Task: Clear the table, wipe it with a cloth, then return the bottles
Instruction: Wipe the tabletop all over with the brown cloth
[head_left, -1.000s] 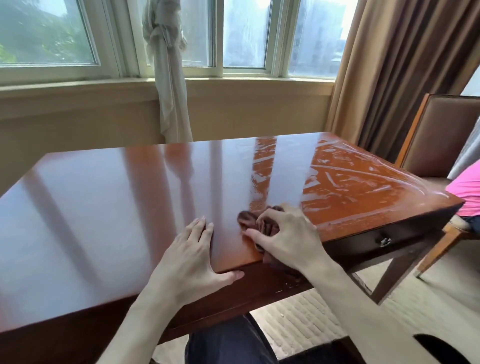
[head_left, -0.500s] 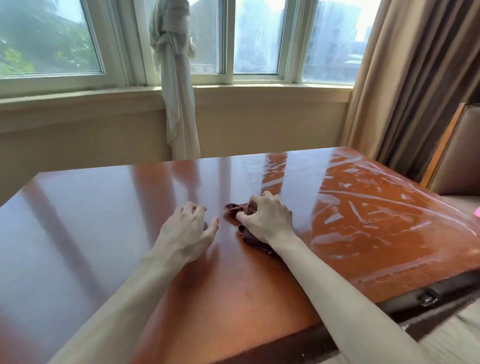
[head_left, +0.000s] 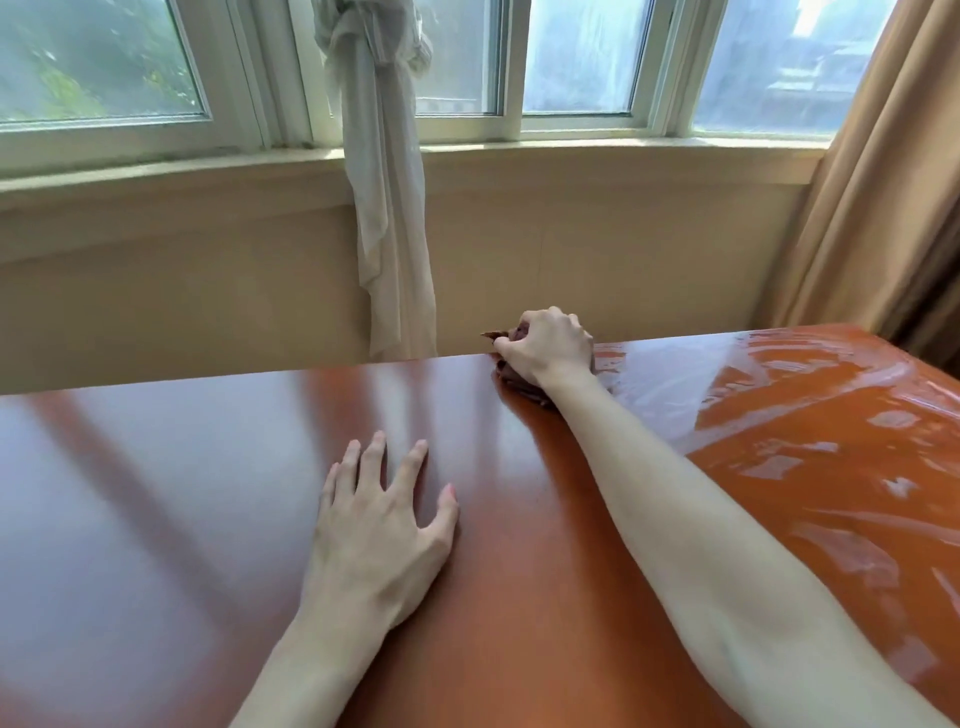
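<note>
The glossy reddish-brown table (head_left: 182, 493) fills the lower half of the view. My right hand (head_left: 545, 345) reaches to the table's far edge and grips a crumpled brown cloth (head_left: 511, 376), most of it hidden under the fingers. My left hand (head_left: 379, 525) rests flat on the tabletop near the middle, fingers straight and spread. The right part of the table shines with wet streaks (head_left: 810, 415). No bottles are in view.
Behind the table runs a beige wall with a window sill (head_left: 571, 150). A knotted white sheer curtain (head_left: 384, 208) hangs down to the table's far edge. A tan curtain (head_left: 883, 208) hangs at the right.
My right hand has pushed the cloth from the near edge across the table to the far edge. My left hand slid forward and now lies flat. The view has moved closer over the table.
</note>
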